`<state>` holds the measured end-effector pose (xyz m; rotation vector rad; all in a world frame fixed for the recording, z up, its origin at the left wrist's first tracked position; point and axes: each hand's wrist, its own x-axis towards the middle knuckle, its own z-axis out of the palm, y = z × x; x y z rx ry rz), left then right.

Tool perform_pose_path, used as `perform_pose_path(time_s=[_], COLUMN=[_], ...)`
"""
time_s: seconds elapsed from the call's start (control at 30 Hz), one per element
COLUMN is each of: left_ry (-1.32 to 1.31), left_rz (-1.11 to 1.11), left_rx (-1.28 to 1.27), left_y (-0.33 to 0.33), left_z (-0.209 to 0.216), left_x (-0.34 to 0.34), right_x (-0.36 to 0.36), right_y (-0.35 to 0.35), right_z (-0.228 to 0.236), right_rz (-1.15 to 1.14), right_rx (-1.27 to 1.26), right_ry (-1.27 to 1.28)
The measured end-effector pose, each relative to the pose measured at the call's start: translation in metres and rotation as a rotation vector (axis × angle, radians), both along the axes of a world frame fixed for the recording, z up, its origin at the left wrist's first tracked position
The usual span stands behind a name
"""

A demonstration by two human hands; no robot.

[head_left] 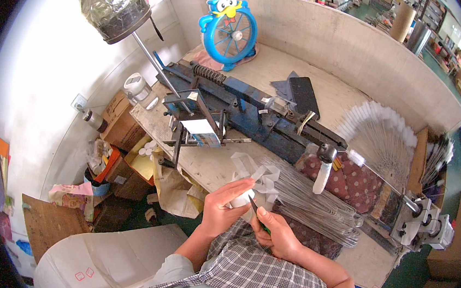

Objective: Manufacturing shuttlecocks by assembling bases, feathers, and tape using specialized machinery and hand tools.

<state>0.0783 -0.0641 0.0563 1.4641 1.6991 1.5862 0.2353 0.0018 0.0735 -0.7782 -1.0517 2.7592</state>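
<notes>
My left hand [225, 206] is closed around a small white roll [242, 199], held upright near the table's front edge. In my right hand [277, 236] is a slim tool with a dark pointed tip and a green handle [263, 227]; its tip reaches the roll's side. Whether it is a knife or a pair of snips is hidden by the fingers. Loose curls of translucent white strip [263, 175] lie just beyond both hands. To their right rests a thick bundle of bent grey wires [318, 209]. A checked cloth [268, 276] covers my lap.
A blue bench machine [260, 116] with a white-wrapped crank handle [322, 176] crosses the table. White-tipped wire brushes [382, 130] fan out at right, near a metal clamp head [426, 224]. A blue toy fan [231, 37] stands behind; a foil-covered lamp [114, 5] hangs at upper left.
</notes>
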Motion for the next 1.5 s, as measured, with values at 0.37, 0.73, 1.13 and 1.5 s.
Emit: perform_pose_path(time_s=[0.37,0.73,1.13,1.5], left_ry=[-0.877,-1.423,-0.534,0.48], left_rz=[-0.101,-0.16,0.319,0.864], left_rx=[-0.108,0.272,0.698,0.562], left_y=[0.002,0.002,0.028,0.044], left_z=[0.002,0.009,0.025,0.014], left_x=[0.003,-0.032,-0.06,-0.081], right_x=[0.009,-0.025,-0.186,-0.217], right_y=[0.001,0.042,0.096,0.084], right_z=[-0.007,0.034,0.147,0.132], right_rz=[0.01,-0.019,-0.625,-0.303], right_rx=[0.201,0.687,1.916,1.107], right_ry=[0.116,-0.091,0.481,0.525])
